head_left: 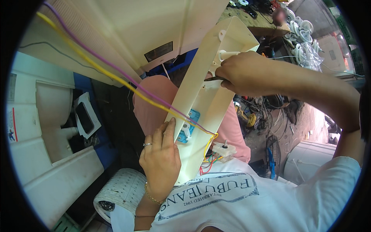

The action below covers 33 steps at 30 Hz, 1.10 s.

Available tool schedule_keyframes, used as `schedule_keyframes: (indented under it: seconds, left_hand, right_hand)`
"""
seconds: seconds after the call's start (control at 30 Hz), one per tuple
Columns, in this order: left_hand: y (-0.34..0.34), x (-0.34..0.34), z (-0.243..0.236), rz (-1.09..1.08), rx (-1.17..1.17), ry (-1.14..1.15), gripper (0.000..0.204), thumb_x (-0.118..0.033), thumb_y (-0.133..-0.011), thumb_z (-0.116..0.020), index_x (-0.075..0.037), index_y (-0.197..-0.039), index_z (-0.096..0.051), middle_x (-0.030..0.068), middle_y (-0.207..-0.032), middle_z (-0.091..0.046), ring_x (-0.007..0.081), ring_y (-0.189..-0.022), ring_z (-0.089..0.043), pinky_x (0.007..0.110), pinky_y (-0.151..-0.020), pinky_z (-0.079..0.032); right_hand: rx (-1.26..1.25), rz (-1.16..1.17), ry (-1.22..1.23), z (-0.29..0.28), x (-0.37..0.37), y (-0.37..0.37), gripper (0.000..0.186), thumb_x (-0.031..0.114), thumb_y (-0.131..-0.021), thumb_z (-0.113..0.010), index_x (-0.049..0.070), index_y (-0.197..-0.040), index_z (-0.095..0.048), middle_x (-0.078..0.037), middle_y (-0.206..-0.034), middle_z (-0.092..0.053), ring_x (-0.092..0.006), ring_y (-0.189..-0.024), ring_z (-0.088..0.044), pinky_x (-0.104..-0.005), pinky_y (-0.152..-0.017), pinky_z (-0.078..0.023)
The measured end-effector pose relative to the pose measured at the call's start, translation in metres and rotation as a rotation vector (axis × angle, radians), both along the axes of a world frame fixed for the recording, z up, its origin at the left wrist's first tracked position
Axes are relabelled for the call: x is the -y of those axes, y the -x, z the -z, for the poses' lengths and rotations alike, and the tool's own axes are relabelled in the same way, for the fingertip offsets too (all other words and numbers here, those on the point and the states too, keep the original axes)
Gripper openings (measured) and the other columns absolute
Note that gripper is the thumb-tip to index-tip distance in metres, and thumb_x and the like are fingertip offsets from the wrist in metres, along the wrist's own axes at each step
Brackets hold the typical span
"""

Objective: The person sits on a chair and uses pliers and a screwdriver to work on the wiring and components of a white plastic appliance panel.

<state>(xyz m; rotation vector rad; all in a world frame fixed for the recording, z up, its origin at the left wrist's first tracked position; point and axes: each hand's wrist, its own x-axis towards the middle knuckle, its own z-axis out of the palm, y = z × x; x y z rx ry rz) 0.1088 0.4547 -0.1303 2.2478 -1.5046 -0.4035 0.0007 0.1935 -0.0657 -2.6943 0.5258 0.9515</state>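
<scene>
A long cream plastic panel housing [203, 65] lies tilted across my lap, its hollow side up. My left hand [160, 154], with a ring on one finger, grips its near left edge. My right hand [241, 73] reaches into the far half, its fingers closed round a dark slim tool [213, 79] whose kind I cannot make out. Beside my right fingers stands a white plastic post [228, 55]. Close to my left fingertips, a blue part [194, 116] with a white lever sits in the housing. Yellow and purple wires [154, 101] run over the near end to a whitish timer-like unit [224, 149] with a shaft.
Large cream appliance bodies [116, 23] stand ahead and to the left. A phone [84, 117] lies on papers at the left. Below is a perforated white drum [125, 189]. At the right are tangled cables [266, 116], white pulley-like wheels [301, 31] and a wooden bench [247, 19].
</scene>
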Motion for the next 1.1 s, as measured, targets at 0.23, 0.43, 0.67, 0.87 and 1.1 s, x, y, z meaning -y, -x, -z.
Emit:
schedule_keyframes:
  seconds: [0.23,0.43,0.67,0.87,1.1]
  left_hand:
    - [0.002,0.001,0.0,0.002,0.015,0.009,0.047,-0.007,-0.087,-0.058,-0.006,-0.134,-0.057,0.0162,-0.118,-0.063,0.0367,-0.101,-0.06,0.045,-0.084,-0.051]
    - [0.001,-0.003,0.004,0.015,0.076,-0.011,0.058,-0.007,-0.079,-0.066,-0.009,-0.136,-0.057,0.0077,-0.124,-0.063,0.0299,-0.103,-0.063,0.04,-0.081,-0.054]
    - [0.002,-0.003,0.004,0.016,0.088,0.006,0.057,-0.007,-0.079,-0.066,-0.008,-0.135,-0.057,0.0078,-0.122,-0.064,0.0296,-0.101,-0.064,0.039,-0.081,-0.055]
    - [0.002,-0.003,0.002,0.016,0.071,0.016,0.054,-0.006,-0.082,-0.063,-0.007,-0.135,-0.057,0.0109,-0.12,-0.063,0.0319,-0.101,-0.062,0.041,-0.083,-0.053]
    - [0.002,-0.001,0.001,-0.001,0.062,0.004,0.052,-0.007,-0.085,-0.06,-0.007,-0.137,-0.056,0.015,-0.116,-0.063,0.0351,-0.101,-0.061,0.044,-0.083,-0.052]
  right_hand:
    - [0.16,-0.165,0.237,0.011,-0.011,0.021,0.02,0.019,-0.087,-0.064,0.0,-0.091,-0.066,-0.014,-0.08,-0.067,-0.0338,-0.08,-0.069,-0.0451,-0.073,-0.055]
    - [0.16,-0.192,0.213,0.013,-0.013,0.014,0.02,0.02,-0.087,-0.064,0.001,-0.088,-0.066,-0.015,-0.079,-0.068,-0.0334,-0.077,-0.069,-0.0455,-0.072,-0.054]
    - [0.143,-0.205,0.183,0.017,-0.015,0.007,0.019,0.018,-0.086,-0.063,0.0,-0.091,-0.067,-0.014,-0.081,-0.069,-0.0327,-0.079,-0.07,-0.0446,-0.073,-0.055]
    - [0.115,-0.206,0.068,0.028,-0.008,-0.002,0.021,0.012,-0.087,-0.06,-0.001,-0.102,-0.066,-0.017,-0.082,-0.069,-0.0344,-0.078,-0.07,-0.0449,-0.07,-0.055]
    - [-0.221,0.152,-0.211,0.03,0.012,-0.023,0.023,0.016,-0.094,-0.055,-0.001,-0.104,-0.066,-0.016,-0.077,-0.068,-0.0327,-0.07,-0.068,-0.0433,-0.063,-0.055]
